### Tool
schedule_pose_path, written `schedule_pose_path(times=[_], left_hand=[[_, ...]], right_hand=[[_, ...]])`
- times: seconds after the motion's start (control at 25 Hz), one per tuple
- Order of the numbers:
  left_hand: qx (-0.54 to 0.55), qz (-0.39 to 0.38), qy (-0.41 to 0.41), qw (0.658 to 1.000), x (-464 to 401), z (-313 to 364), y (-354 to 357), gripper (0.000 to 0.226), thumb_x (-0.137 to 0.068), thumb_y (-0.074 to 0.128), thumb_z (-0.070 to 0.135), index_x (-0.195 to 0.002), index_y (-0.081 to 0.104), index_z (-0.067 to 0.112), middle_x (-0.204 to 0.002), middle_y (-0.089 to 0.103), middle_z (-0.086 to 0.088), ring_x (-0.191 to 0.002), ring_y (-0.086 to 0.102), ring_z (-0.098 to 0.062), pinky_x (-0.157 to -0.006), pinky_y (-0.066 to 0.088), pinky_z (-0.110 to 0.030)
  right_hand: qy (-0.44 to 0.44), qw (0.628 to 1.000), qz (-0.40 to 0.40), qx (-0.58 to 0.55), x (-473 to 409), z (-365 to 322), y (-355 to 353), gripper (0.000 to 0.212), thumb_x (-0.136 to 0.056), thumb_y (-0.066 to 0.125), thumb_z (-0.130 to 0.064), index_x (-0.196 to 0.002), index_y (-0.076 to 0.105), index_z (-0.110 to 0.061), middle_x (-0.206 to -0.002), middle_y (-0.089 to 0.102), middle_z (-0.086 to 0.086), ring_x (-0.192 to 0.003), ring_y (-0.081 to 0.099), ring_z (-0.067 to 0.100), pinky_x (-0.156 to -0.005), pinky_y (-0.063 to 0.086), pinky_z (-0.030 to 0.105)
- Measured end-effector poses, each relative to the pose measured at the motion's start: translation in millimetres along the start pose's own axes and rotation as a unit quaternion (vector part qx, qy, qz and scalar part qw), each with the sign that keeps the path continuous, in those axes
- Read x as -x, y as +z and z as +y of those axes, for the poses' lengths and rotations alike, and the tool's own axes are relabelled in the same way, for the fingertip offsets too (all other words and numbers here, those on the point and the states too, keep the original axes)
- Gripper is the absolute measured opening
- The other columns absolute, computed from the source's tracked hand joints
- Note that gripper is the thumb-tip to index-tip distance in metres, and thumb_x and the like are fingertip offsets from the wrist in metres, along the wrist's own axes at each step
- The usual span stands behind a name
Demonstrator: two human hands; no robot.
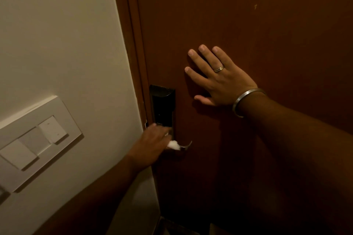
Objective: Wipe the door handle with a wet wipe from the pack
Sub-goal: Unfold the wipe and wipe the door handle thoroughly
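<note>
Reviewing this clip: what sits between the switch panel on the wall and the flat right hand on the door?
In the head view, between the switch panel and the right hand lie bare wall, the brown door frame and the black lock plate.

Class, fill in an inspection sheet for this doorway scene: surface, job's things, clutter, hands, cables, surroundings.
Surface: brown wooden door, shut against its frame.
Job's things: white wet wipe bunched on the metal door handle; pack not in view.
Clutter: nothing seen.
Hands: left hand grips the wipe on the handle; right hand flat on the door, fingers spread, wearing a ring and bangle.
Cables: nothing seen.
Surroundings: black lock plate above the handle; white switch panel on the cream wall.
</note>
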State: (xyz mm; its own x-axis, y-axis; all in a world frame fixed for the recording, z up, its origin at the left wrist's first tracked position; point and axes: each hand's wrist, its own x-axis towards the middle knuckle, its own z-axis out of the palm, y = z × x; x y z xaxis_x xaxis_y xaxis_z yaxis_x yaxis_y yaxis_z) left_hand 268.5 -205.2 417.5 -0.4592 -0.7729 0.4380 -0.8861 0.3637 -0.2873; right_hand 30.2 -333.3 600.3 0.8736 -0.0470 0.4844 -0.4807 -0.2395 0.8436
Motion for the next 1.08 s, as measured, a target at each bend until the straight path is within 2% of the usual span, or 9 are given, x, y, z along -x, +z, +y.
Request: schedule_pose_path(times=[0.08, 0.16, 0.24, 0.4, 0.48, 0.56, 0.68, 0.88, 1.08], left_hand=[[-0.046, -0.022, -0.006, 0.999, -5.7, 2.0, -0.4, 0.031, -0.083, 0.063, 0.032, -0.107, 0.062, 0.013, -0.109, 0.065, -0.012, -0.097, 0.061, -0.029, -0.085, 0.05, -0.046], [0.005, -0.114, -0.054, 0.992, -29.3, 36.6, 7.6, 0.028, -0.088, 0.057, 0.045, -0.099, 0.057, 0.019, -0.092, 0.067, -0.006, -0.078, 0.06, -0.021, -0.072, 0.048, -0.04], [0.075, -0.133, -0.079, 0.985, -43.4, 61.9, 13.2, 0.023, -0.09, 0.057, 0.042, -0.099, 0.051, 0.021, -0.085, 0.067, -0.004, -0.07, 0.06, -0.018, -0.068, 0.048, -0.038], [0.043, -0.079, 0.026, 0.996, -16.3, 10.1, 8.7, 0.029, -0.078, 0.072, 0.027, -0.101, 0.056, 0.023, -0.091, 0.066, -0.001, -0.082, 0.06, -0.017, -0.076, 0.05, -0.036], [0.003, -0.121, 0.058, 0.991, -19.0, -5.7, -0.9, 0.021, -0.082, 0.067, 0.034, -0.095, 0.055, 0.023, -0.089, 0.064, 0.0, -0.08, 0.059, -0.017, -0.075, 0.048, -0.034], [0.033, -0.197, 0.002, 0.98, -40.3, 17.4, 1.0, 0.029, -0.093, 0.049, 0.047, -0.095, 0.055, 0.019, -0.086, 0.064, -0.003, -0.073, 0.059, -0.017, -0.07, 0.046, -0.034], [0.083, -0.188, -0.128, 0.97, -58.5, 67.3, 10.1, 0.038, -0.095, 0.04, 0.051, -0.1, 0.057, 0.018, -0.079, 0.067, -0.002, -0.063, 0.06, -0.015, -0.062, 0.049, -0.032], [-0.021, -0.061, -0.018, 0.998, -7.9, 8.6, -11.7, 0.022, -0.081, 0.071, 0.035, -0.094, 0.063, 0.019, -0.098, 0.066, -0.01, -0.089, 0.061, -0.026, -0.077, 0.051, -0.042], [0.015, -0.21, -0.118, 0.97, -49.7, 58.5, -3.5, 0.034, -0.092, 0.049, 0.049, -0.096, 0.058, 0.016, -0.092, 0.066, -0.005, -0.079, 0.059, -0.02, -0.072, 0.046, -0.036]], right_hand=[[0.0, 1.0, -0.002, -0.005, -1.0, 0.4, -0.3, 0.085, -0.091, 0.028, -0.071, -0.154, 0.029, -0.014, -0.161, 0.02, 0.025, -0.147, 0.024, 0.044, -0.12, 0.016, 0.054], [0.002, 1.0, 0.0, -0.005, -1.3, 0.1, -1.1, 0.085, -0.091, 0.029, -0.071, -0.154, 0.031, -0.014, -0.161, 0.022, 0.025, -0.147, 0.025, 0.044, -0.12, 0.017, 0.054], [0.002, 1.0, 0.003, -0.006, -1.4, 1.2, -0.8, 0.084, -0.091, 0.029, -0.071, -0.153, 0.032, -0.014, -0.161, 0.022, 0.025, -0.147, 0.025, 0.044, -0.12, 0.018, 0.054], [0.001, 1.0, 0.0, -0.008, -1.2, -0.2, -1.3, 0.084, -0.091, 0.029, -0.071, -0.153, 0.032, -0.014, -0.161, 0.022, 0.025, -0.147, 0.025, 0.045, -0.12, 0.018, 0.055], [-0.001, 1.0, 0.0, -0.006, -0.8, 0.4, -1.6, 0.084, -0.091, 0.029, -0.071, -0.153, 0.031, -0.014, -0.161, 0.023, 0.025, -0.147, 0.025, 0.044, -0.12, 0.018, 0.054], [0.001, 1.0, -0.001, -0.006, -1.3, 0.8, -2.9, 0.084, -0.091, 0.029, -0.071, -0.153, 0.032, -0.015, -0.161, 0.023, 0.025, -0.147, 0.026, 0.044, -0.119, 0.02, 0.054], [-0.001, 1.0, -0.006, -0.008, -0.5, 1.0, -3.9, 0.084, -0.091, 0.028, -0.071, -0.153, 0.032, -0.015, -0.161, 0.023, 0.025, -0.147, 0.026, 0.044, -0.119, 0.021, 0.054], [0.001, 1.0, 0.0, 0.0, -0.1, 0.0, -2.9, 0.084, -0.091, 0.027, -0.071, -0.154, 0.031, -0.015, -0.161, 0.023, 0.025, -0.147, 0.026, 0.044, -0.12, 0.019, 0.054], [0.002, 1.0, -0.004, -0.006, -1.1, 0.3, -3.6, 0.085, -0.091, 0.028, -0.072, -0.153, 0.03, -0.015, -0.161, 0.022, 0.025, -0.147, 0.025, 0.044, -0.12, 0.019, 0.054]])
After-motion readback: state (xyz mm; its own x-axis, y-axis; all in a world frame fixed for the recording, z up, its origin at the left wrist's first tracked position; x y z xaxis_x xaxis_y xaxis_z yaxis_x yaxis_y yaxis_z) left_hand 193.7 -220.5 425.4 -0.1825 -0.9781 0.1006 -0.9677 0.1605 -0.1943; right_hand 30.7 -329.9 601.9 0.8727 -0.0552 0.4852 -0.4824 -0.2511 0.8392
